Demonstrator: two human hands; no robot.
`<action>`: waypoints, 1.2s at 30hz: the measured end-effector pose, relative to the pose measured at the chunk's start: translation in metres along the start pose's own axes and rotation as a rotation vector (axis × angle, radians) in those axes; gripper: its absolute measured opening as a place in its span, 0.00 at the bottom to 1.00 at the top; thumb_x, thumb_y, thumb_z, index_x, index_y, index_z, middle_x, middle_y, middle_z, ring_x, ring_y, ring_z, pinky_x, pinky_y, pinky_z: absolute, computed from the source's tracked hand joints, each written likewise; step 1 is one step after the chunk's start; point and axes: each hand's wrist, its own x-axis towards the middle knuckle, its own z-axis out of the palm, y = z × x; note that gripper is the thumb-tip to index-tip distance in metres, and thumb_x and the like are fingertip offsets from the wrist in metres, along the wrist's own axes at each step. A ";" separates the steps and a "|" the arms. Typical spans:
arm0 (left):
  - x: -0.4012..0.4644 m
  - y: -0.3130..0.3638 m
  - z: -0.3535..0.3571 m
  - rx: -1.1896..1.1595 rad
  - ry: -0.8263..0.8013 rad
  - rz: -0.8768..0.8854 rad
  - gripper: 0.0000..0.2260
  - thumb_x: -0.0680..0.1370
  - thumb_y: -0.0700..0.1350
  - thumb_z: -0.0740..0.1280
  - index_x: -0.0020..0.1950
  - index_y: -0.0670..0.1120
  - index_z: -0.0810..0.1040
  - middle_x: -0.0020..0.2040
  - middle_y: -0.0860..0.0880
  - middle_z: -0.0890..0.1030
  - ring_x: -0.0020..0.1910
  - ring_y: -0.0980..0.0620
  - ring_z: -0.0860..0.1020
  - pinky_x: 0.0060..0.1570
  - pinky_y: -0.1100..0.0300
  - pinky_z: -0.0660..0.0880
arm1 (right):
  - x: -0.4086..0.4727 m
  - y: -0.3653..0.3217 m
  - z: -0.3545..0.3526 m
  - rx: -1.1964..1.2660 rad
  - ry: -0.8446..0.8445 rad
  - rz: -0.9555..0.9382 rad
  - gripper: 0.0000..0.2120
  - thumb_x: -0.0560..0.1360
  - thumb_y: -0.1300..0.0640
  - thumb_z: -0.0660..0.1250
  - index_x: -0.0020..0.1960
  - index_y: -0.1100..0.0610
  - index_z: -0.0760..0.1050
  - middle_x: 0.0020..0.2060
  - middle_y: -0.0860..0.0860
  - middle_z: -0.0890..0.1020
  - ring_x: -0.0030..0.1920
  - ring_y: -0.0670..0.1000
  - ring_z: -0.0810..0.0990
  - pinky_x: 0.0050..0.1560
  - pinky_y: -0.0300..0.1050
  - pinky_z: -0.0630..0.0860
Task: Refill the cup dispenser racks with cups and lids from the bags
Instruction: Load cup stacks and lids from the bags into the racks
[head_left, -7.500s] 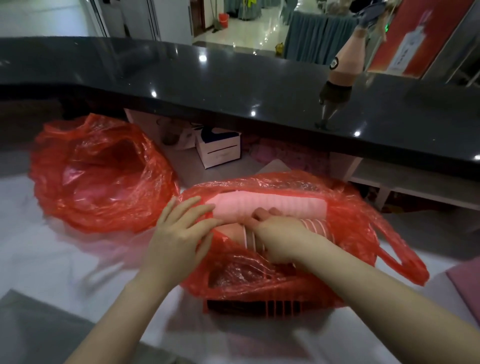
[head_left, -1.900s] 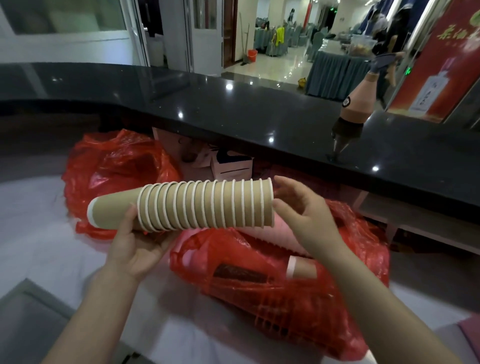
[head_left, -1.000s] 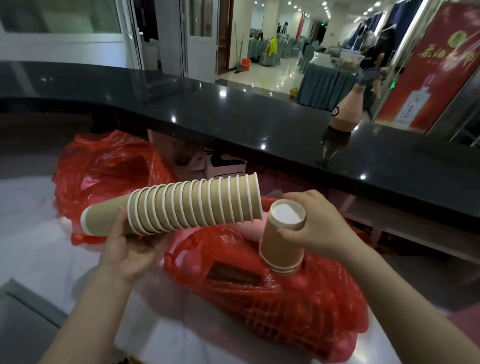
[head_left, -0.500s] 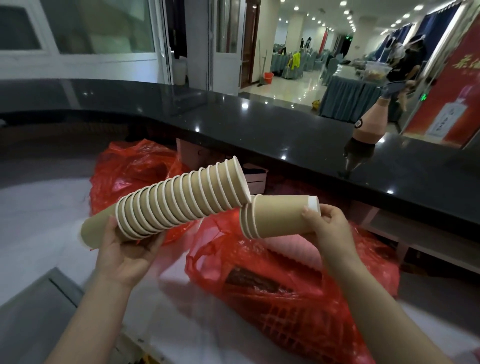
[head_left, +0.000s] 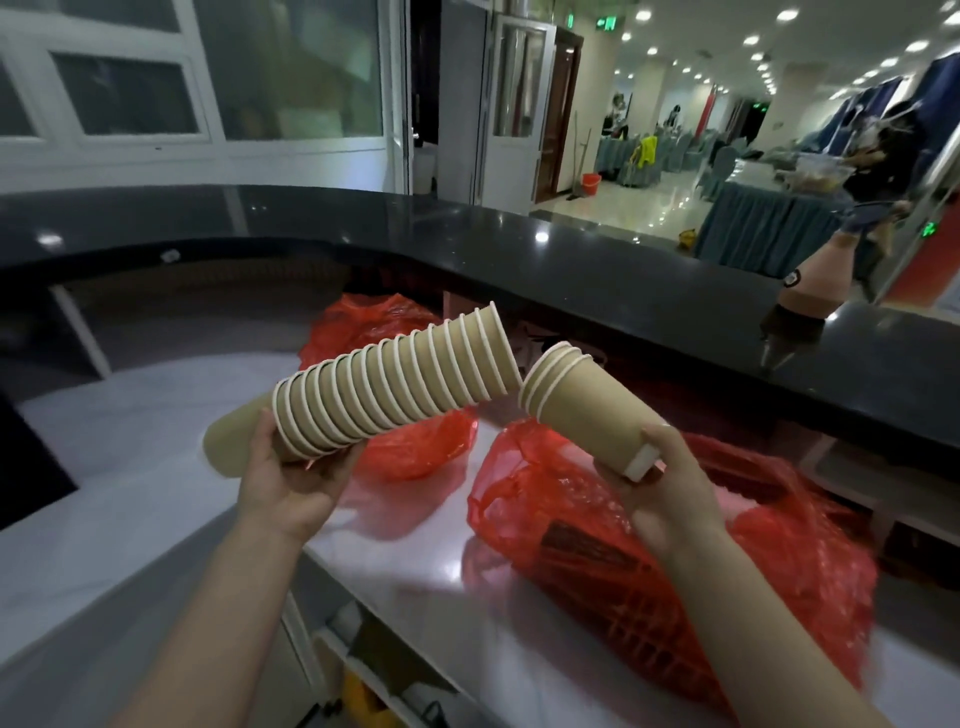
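A long stack of brown paper cups lies slanted in the air, its open end up and to the right. My left hand grips it from below near its closed end. My right hand holds a short stack of a few brown cups by its white base, rims pointing up-left toward the long stack's open end. The two stacks sit close together, a small gap between them. Beneath them lie two red plastic bags, one on the right over a red crate and one further back.
A white worktop runs under my arms, with an open cabinet below its front edge. A raised black counter curves behind the bags, and a brown bottle-shaped figure stands on it at the right. A hall with tables lies beyond.
Both stacks have tilted more steeply. The short stack's rims have swung up toward the long stack's open end. My view has risen and turned left.
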 end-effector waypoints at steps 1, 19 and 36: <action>-0.004 0.006 -0.002 -0.004 0.013 0.007 0.25 0.77 0.57 0.64 0.69 0.44 0.70 0.62 0.39 0.77 0.62 0.39 0.75 0.54 0.44 0.77 | -0.006 0.004 0.006 0.009 -0.028 0.056 0.06 0.75 0.62 0.64 0.52 0.59 0.73 0.49 0.58 0.76 0.50 0.56 0.78 0.48 0.52 0.80; -0.091 0.088 -0.039 -0.028 0.086 0.279 0.22 0.75 0.57 0.67 0.63 0.44 0.76 0.60 0.41 0.79 0.55 0.41 0.80 0.43 0.46 0.81 | -0.060 0.081 0.070 -0.283 -0.717 0.353 0.35 0.62 0.67 0.66 0.68 0.56 0.65 0.57 0.58 0.77 0.52 0.57 0.79 0.48 0.52 0.77; -0.162 0.087 -0.039 -0.082 0.246 0.688 0.23 0.72 0.56 0.70 0.62 0.46 0.74 0.56 0.42 0.79 0.51 0.42 0.81 0.45 0.43 0.80 | -0.037 0.074 0.196 -0.086 -0.907 0.312 0.32 0.64 0.66 0.73 0.65 0.58 0.68 0.48 0.50 0.86 0.52 0.51 0.83 0.64 0.53 0.73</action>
